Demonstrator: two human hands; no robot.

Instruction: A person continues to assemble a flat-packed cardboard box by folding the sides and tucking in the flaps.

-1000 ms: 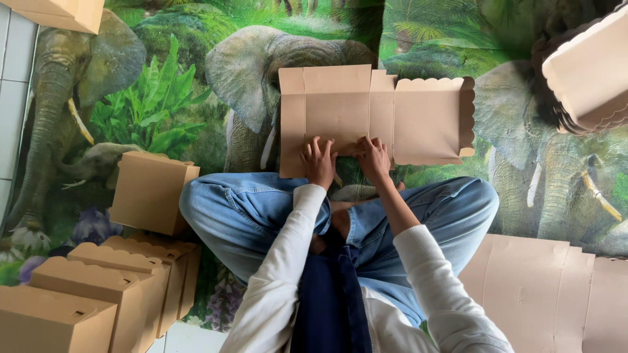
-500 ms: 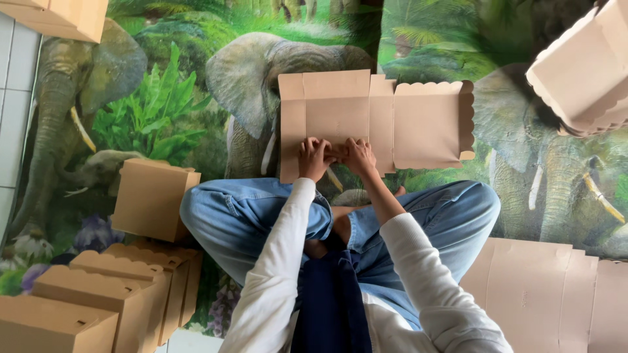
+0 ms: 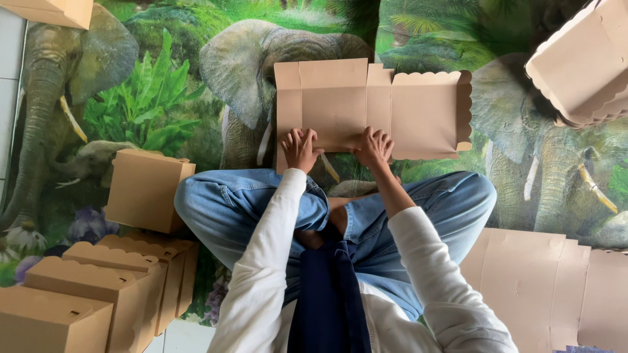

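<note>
Hands flat on an unfolded box blank

Cardboard blank (image 3: 366,108) lies spread flat on the elephant-print floor mat (image 3: 163,98), just beyond the person's crossed legs. The left hand (image 3: 299,149) and right hand (image 3: 374,147) both press on its near edge, fingers curled down onto the board rather than clamped around anything. To crease this edge well, I judge the pressure should sit right along the scored line, both hands level, so the fold runs straight and the scalloped flap at the right end does not skew.

Folded boxes (image 3: 98,287) stand in a group at the lower left, one more box (image 3: 147,189) sits beside the left knee, and a stack of flat blanks (image 3: 543,287) lies at the lower right.

The near edge of the blank is covered by the hands, so whether a flap is already lifting there is probably beyond telling. The stack of boxes at the upper right (image 3: 582,65) is cut off by the frame.
</note>
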